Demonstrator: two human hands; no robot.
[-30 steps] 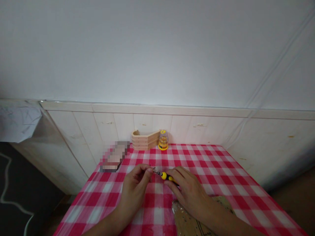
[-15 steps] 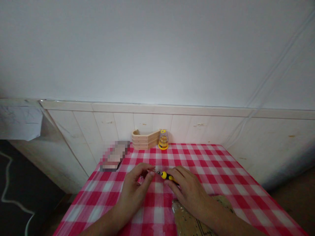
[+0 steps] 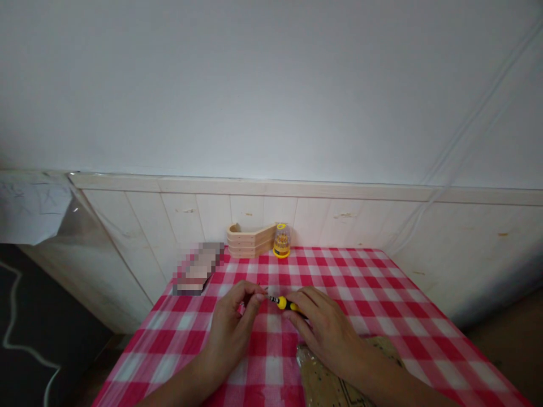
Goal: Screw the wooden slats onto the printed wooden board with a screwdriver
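My right hand [image 3: 324, 328] is closed around a small yellow and black screwdriver [image 3: 283, 303], whose metal tip points left. My left hand [image 3: 234, 325] pinches its thumb and fingertips together right at that tip; whatever small thing it holds there is too tiny to make out. Both hands rest low over the red and white checked tablecloth [image 3: 373, 299], near the table's middle.
At the table's far edge, against the white panelled wall, stand a stack of light wooden pieces [image 3: 250, 240] and a yellow bit holder with a clear dome [image 3: 281, 242]. A blurred-out object [image 3: 197, 270] lies at the far left. A brown plastic-wrapped board [image 3: 339, 379] sits under my right forearm.
Hardly anything has moved. My left fingers have shifted slightly at the screwdriver tip; the right hand and screwdriver stay in place.
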